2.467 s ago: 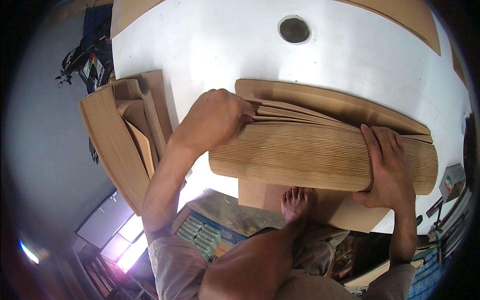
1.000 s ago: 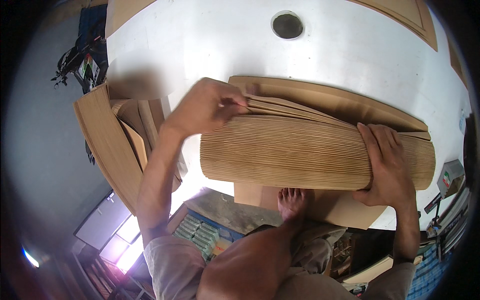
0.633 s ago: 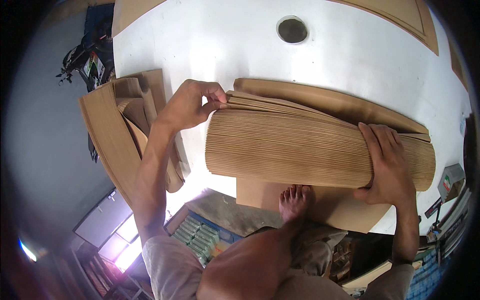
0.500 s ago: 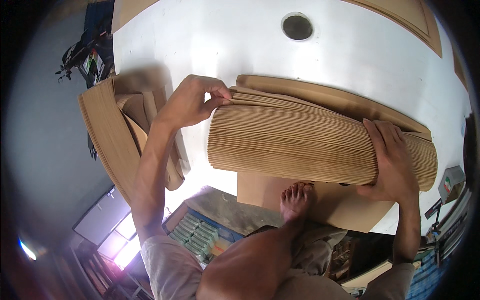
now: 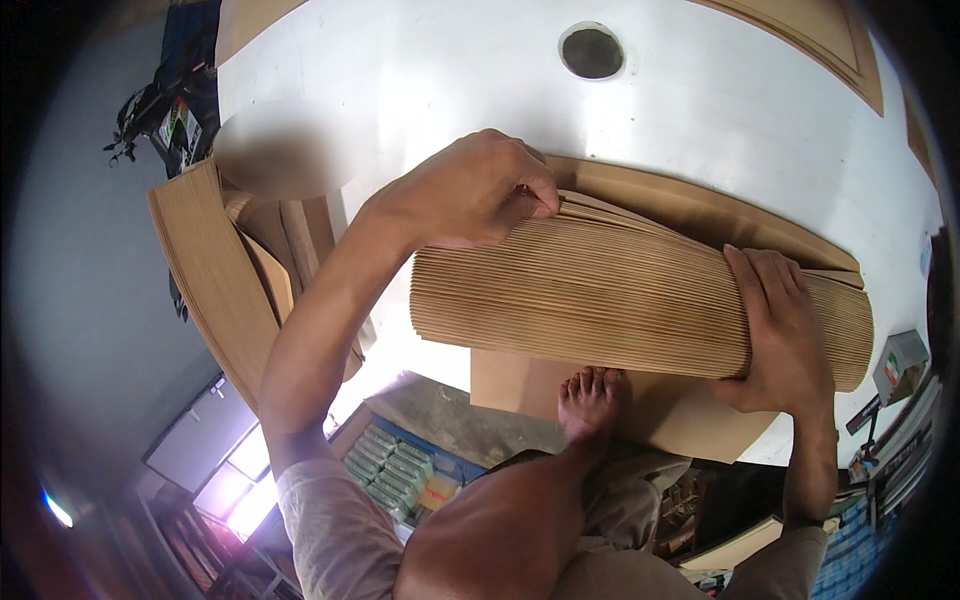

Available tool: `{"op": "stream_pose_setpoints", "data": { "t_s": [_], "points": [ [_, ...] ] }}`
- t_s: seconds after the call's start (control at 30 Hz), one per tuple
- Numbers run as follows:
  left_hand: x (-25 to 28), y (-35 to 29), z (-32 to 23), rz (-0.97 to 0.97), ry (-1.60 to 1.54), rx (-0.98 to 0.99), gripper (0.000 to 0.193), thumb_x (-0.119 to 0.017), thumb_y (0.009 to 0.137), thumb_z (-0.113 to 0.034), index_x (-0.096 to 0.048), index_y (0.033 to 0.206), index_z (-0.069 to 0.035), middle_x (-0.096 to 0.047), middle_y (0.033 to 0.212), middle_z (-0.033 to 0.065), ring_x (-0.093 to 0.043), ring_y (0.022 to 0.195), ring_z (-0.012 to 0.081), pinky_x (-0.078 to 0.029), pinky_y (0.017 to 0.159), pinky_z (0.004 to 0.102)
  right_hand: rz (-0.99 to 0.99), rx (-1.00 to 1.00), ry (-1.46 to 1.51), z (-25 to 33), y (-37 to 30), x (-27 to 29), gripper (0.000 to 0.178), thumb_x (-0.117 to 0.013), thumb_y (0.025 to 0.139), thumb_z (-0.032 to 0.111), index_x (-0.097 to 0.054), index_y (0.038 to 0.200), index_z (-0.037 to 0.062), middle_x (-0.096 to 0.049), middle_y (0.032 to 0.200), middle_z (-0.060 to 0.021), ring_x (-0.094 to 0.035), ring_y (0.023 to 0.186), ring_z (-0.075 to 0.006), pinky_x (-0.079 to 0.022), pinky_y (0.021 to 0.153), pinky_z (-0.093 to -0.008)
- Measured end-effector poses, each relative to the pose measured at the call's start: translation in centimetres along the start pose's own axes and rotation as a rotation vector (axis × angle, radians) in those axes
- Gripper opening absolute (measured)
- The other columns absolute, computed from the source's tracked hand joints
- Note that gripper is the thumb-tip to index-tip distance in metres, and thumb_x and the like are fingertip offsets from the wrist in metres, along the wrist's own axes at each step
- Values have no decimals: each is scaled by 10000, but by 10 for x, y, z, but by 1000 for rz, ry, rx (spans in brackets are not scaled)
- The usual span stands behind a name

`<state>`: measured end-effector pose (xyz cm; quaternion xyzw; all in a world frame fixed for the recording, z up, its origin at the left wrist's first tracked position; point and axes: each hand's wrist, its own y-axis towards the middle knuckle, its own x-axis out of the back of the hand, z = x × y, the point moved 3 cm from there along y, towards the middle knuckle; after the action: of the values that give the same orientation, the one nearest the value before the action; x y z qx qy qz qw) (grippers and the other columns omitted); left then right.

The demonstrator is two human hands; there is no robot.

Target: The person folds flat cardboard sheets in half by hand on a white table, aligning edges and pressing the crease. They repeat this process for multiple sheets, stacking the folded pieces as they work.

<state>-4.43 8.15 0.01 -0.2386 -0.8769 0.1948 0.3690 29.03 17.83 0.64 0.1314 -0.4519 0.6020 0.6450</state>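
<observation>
A thick, fanned stack of folded brown paper sheets (image 5: 580, 290) lies across the white table, its many edges facing me. At its far edge my left hand (image 5: 480, 190) is closed, thumb and fingers pinching a few of the sheets. My right hand (image 5: 775, 325) grips the stack near its right end, fingers over the far side and thumb on the near side. Behind the stack runs a flat brown sheet (image 5: 700, 205). Another brown sheet (image 5: 520, 385) sticks out beneath it at the table's near edge.
More brown stacks (image 5: 215, 270) stand at the left. A round dark hole (image 5: 592, 52) opens in the white tabletop (image 5: 450, 90). Flat brown sheets (image 5: 800, 40) lie at the far right. Below the table are my bare foot (image 5: 588, 400) and a blue box (image 5: 400, 465) of wrapped packs.
My left hand has moved right along the stack's far edge, from its left corner toward the middle, still pinched. My right hand stays on the right end.
</observation>
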Motion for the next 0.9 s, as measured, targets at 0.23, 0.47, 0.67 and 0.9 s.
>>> {"op": "stream_pose_setpoints", "data": {
  "t_s": [0.23,0.47,0.67,0.9],
  "points": [
    [-6,2,-7,-37,107,23,105,-751,953,-61,-804,1042,-44,-781,990,126,-737,991,328,-587,893,444,-5,-15,-32,5,-2,1,1210,-937,491,279,-444,1541,-65,-537,1378,-245,-543,1337,-442,-416,1210,-553],
    [-15,25,-25,37,132,-9,114,-723,967,-104,-775,1046,-40,-745,1040,138,-723,1041,347,-575,935,476,12,-17,-14,-1,-3,-5,1237,-864,475,309,-427,1573,-55,-535,1430,-279,-530,1367,-481,-389,1228,-592],
    [-19,29,-28,47,75,-16,127,-693,986,-129,-765,1045,-43,-748,1051,151,-716,1052,378,-572,954,495,-5,0,-4,0,-2,-5,1242,-868,480,318,-420,1576,-54,-539,1414,-282,-532,1356,-484,-391,1228,-589],
    [-22,35,-43,66,157,-28,122,-693,984,-133,-759,1043,-48,-751,1036,150,-721,1044,379,-581,933,496,26,-6,1,-2,-3,-4,1271,-880,458,313,-416,1585,-47,-541,1419,-271,-535,1357,-472,-391,1231,-581]
  ]
}}
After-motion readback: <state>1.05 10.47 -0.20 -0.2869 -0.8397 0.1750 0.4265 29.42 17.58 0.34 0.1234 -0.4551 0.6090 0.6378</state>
